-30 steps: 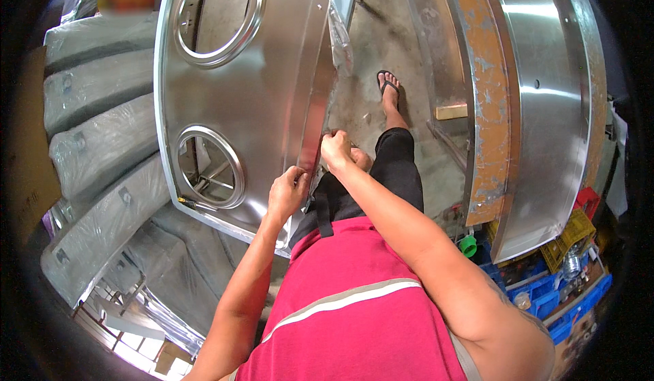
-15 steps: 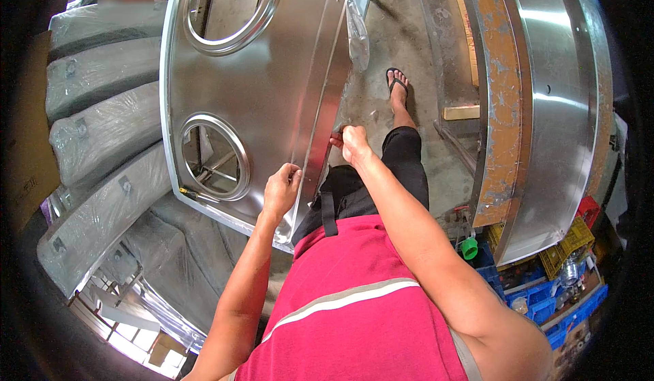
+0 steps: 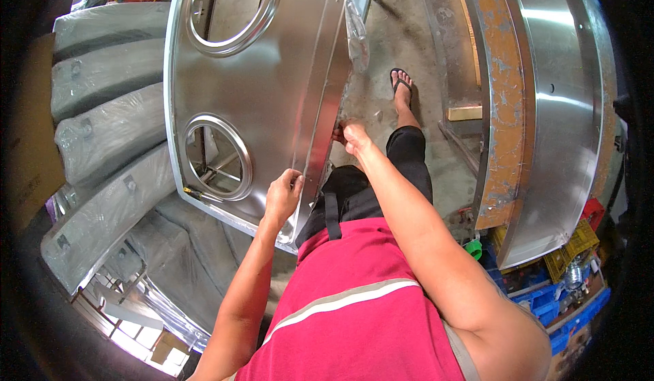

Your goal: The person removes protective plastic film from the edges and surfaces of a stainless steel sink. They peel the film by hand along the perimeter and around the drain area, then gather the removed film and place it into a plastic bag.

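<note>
The fingers of the left hand (image 3: 283, 193) are curled over the near edge of a big stainless steel panel (image 3: 272, 88), thumb side on its face, gripping the folded rim close to the bottom corner. A little farther up the same edge, the right hand (image 3: 354, 138) is closed on the rim too, its fingertips tucked behind the metal so only the knuckles and thumb show. Both arms come up from a red shirt with a pale stripe (image 3: 354, 306).

The panel stands tall and tilted in front of the person, brushed and shiny, with two round openings ringed in raised collars: one (image 3: 216, 156) just left of the left hand, another (image 3: 231, 6) near the top. Through the lower opening a metal frame shows behind. A strip of clear plastic film (image 3: 355, 30) hangs loose off the panel's upper right edge.

To the left, crowding the panel, lie stacked curved parts wrapped in grey film (image 3: 102, 115). To the right, across a bare concrete floor (image 3: 409, 33), another curved steel piece with a rusty orange band (image 3: 518, 108) leans close by. The person's foot in a sandal (image 3: 402, 84) rests on the floor between them. Blue and yellow crates (image 3: 565, 272) sit at lower right, near a green cap (image 3: 473, 249).
</note>
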The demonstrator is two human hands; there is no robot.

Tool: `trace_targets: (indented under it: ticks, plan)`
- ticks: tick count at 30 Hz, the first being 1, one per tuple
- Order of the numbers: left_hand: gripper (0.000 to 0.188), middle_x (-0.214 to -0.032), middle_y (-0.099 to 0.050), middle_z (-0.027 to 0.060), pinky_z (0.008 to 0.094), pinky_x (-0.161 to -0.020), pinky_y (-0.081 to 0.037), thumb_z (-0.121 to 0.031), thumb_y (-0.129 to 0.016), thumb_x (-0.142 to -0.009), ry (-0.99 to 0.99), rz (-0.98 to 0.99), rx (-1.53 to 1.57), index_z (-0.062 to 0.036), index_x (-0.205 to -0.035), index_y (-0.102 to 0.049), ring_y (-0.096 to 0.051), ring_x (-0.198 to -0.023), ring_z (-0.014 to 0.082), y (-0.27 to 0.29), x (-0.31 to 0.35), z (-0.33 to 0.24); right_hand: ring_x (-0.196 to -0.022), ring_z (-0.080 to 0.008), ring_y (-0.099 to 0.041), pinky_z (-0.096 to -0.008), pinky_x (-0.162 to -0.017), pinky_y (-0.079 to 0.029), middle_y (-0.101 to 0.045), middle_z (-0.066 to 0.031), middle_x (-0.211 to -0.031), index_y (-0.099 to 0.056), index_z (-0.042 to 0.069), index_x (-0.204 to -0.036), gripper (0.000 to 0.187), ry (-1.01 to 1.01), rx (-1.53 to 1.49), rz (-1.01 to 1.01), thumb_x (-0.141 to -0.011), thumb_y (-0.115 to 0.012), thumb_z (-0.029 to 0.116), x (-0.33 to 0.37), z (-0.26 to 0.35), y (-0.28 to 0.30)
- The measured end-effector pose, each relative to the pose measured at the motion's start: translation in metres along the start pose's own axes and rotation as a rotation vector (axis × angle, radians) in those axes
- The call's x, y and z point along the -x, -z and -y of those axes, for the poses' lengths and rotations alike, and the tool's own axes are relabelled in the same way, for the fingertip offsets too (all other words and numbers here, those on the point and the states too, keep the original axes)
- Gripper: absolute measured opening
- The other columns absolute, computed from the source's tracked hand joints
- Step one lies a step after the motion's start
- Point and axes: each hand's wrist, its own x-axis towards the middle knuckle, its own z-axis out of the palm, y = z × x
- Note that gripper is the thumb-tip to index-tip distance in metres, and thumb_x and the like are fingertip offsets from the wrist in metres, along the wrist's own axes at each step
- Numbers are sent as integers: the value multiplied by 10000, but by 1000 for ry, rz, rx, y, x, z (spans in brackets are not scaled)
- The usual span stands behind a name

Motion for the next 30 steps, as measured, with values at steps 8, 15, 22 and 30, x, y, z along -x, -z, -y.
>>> trace_targets:
  ticks: [8, 15, 22, 30]
  plan:
    - [254, -984, -741, 205, 441, -834, -550, -276, -636, -989, -8, -19, 48, -40, -1072, -684, -723, -939, 375, 3, -19, -40, -754, -282, -683, -456, -672, -581, -679, -117, -931, -620, 38, -1124, 267, -173, -31, -88, -909, -467, 4, 21, 26, -22]
    - [367, -896, -728, 190, 417, -768, -544, -375, -649, -979, -165, -250, 52, -14, -1036, -680, -722, -836, 333, 25, -96, -154, -771, -220, -645, -386, -681, -565, -654, -76, -1026, -589, 92, -1044, 179, 198, -90, -139, -906, -514, 177, 108, 162, 33]
    - [538, -916, -744, 176, 471, -802, -546, -560, -669, -914, -68, -180, -369, -26, -959, -712, -728, -924, 355, 33, -201, -261, -685, -132, -640, -276, -575, -532, -671, -33, -923, -612, 79, -1094, 194, 483, 432, -42, -993, -604, 244, 116, 298, -49]
    - [295, -854, -731, 188, 497, -770, -554, -358, -583, -952, -247, -38, -223, -116, -906, -746, -726, -848, 381, 36, -228, -245, -807, -210, -662, -356, -752, -528, -714, -116, -882, -669, -21, -956, 355, 650, 1155, -153, -928, -722, 329, 81, 345, -130]
